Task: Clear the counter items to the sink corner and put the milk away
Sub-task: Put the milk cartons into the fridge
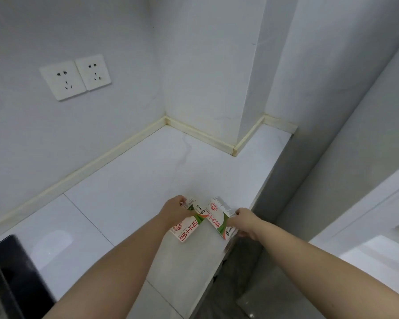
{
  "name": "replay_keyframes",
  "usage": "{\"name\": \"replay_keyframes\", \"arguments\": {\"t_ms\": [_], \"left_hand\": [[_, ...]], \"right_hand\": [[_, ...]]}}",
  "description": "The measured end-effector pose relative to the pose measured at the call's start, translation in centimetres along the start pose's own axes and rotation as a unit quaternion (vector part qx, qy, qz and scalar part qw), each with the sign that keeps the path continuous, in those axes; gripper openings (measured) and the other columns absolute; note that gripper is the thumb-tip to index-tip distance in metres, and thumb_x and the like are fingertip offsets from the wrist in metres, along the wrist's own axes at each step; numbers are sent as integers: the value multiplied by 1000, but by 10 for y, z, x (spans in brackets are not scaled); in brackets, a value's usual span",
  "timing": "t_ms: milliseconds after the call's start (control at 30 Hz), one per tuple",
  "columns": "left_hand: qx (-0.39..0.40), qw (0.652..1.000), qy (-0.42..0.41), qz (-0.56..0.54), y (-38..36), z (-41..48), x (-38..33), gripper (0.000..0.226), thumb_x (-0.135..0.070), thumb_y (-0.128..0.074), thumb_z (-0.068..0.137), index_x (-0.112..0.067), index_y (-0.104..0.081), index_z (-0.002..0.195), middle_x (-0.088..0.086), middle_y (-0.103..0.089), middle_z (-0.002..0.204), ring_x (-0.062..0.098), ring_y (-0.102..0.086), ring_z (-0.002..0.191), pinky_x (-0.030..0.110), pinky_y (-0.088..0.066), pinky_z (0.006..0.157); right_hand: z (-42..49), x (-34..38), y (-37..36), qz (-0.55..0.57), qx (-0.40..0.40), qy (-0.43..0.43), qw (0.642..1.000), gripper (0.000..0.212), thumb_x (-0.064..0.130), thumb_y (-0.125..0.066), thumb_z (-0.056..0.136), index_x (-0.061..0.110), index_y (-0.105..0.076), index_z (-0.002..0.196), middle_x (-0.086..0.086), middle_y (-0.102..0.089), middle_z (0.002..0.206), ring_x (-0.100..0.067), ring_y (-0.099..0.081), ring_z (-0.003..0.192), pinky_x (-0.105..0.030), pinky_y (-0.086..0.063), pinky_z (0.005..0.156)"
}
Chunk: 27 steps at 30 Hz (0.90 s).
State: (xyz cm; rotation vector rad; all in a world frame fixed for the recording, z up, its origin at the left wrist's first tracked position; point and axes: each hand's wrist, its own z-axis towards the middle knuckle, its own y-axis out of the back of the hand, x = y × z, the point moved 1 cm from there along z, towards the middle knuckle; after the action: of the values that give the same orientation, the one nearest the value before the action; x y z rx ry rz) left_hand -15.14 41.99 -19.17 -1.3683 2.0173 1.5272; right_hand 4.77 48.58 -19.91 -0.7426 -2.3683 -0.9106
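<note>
A: Milk, where?
B: Two cartons. Left carton [186, 227] and right carton [217, 218] sit side by side, touching mid-length, close to the counter [148, 180] edge on the right, well apart from the back corner.
A: Hands?
B: Left hand [174, 209] is curled round the left carton's far end, on its outer side. Right hand [245, 221] grips the right carton's outer edge. One each.
A: Axis?
B: Both run roughly away from the person, with the near ends splayed apart. Resting or lifted, can't tell.
</note>
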Motion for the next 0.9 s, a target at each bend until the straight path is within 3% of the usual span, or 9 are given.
{"name": "replay_keyframes", "arguments": {"t_ms": [133, 200, 300, 400, 533, 667, 733, 800, 900], "left_hand": [[8, 990, 4, -138, 3, -3, 3, 23, -18, -63, 88, -14, -48, 104, 2, -62, 95, 22, -66, 79, 37, -58, 72], [19, 977, 3, -213, 3, -3, 7, 22, -11, -62, 88, -13, -48, 105, 7, -63, 103, 29, -67, 88, 46, -56, 80], [26, 960, -7, -279, 4, -4, 12, 21, -2, -59, 88, -13, -49, 104, 13, -61, 112, 32, -65, 94, 47, -55, 82], [22, 953, -13, -301, 2, -6, 18, 23, 3, -58, 87, -16, -51, 99, 15, -62, 117, 34, -64, 99, 45, -54, 82], [8, 958, -10, -285, -1, -16, 28, 27, 6, -60, 85, -12, -50, 103, 12, -61, 118, 31, -62, 105, 44, -53, 87], [-22, 978, -28, -203, 5, -27, 34, 32, 6, -62, 82, -10, -49, 106, 5, -60, 115, 17, -56, 105, 20, -49, 73], [-34, 988, -44, -147, 8, -32, 35, 31, 5, -65, 79, -12, -50, 100, 5, -61, 113, 16, -55, 107, 21, -46, 76], [-33, 995, -60, -78, 11, -34, 34, 32, 4, -67, 77, -13, -49, 97, 4, -62, 108, 17, -56, 104, 25, -46, 79], [-34, 997, -71, -22, 11, -38, 32, 29, 1, -65, 77, -15, -50, 96, 2, -63, 102, 18, -58, 98, 24, -47, 75]], "right_hand": [[-7, 3, 2, -53, -62, 62, 995, 23, 14, -61, 86, 9, -53, 107, -8, -62, 112, -21, -62, 99, -29, -56, 80], [-10, 10, 5, -83, -87, 85, 989, 23, 18, -61, 86, 11, -54, 107, -7, -63, 112, -18, -60, 92, -26, -55, 72], [-14, 25, 14, -134, -94, 126, 978, 22, 24, -58, 88, 12, -53, 106, -3, -62, 103, -14, -57, 83, -20, -46, 59], [-20, 35, 21, -200, -82, 151, 965, 27, 32, -56, 90, 11, -50, 106, -3, -61, 99, -16, -59, 84, -26, -48, 63], [-33, 51, 23, -347, -65, 190, 916, 35, 38, -61, 87, 12, -51, 108, -4, -56, 103, -17, -58, 87, -30, -50, 73], [-40, 70, 5, -472, -49, 259, 841, 46, 39, -63, 85, 11, -48, 118, -7, -51, 112, -21, -55, 98, -32, -48, 80], [-38, 74, -10, -487, -37, 295, 821, 49, 37, -66, 83, 10, -47, 118, -8, -50, 114, -22, -52, 98, -31, -46, 80], [-32, 73, -21, -462, -35, 316, 828, 51, 37, -71, 78, 11, -48, 116, -6, -48, 112, -20, -52, 92, -29, -47, 77], [-22, 63, -24, -371, -47, 327, 868, 55, 38, -75, 74, 13, -51, 117, -2, -46, 116, -15, -51, 92, -27, -49, 79]]}}
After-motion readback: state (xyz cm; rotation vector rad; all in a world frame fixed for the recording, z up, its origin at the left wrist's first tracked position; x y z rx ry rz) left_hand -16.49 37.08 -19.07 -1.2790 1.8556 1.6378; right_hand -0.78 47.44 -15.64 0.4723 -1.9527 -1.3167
